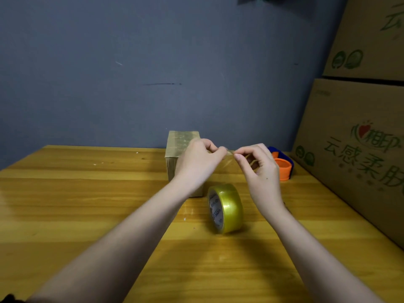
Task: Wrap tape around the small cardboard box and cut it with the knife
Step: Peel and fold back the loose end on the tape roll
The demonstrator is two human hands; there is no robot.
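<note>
Both hands are raised above the wooden surface (87, 193), close together; left hand (196, 159) has thumb and forefinger pinched on one end of a clear tape strip (229, 155); right hand (260, 169) pinches the other end the same way, other fingers curled loose. The strip is stretched short betw. the two pinches. The box (178, 147) stands just behind and under the left hand, partly hidden by it; its top is shiny w/ tape already. The tape roll (226, 208) stands on its edge on the surface, below the hands and near the right wrist, not touched. An orange and blue tool (283, 166) lies just behind the right hand; I cannot tell if it is the knife. Big cartons (354, 149) stand right of the right hand.
</note>
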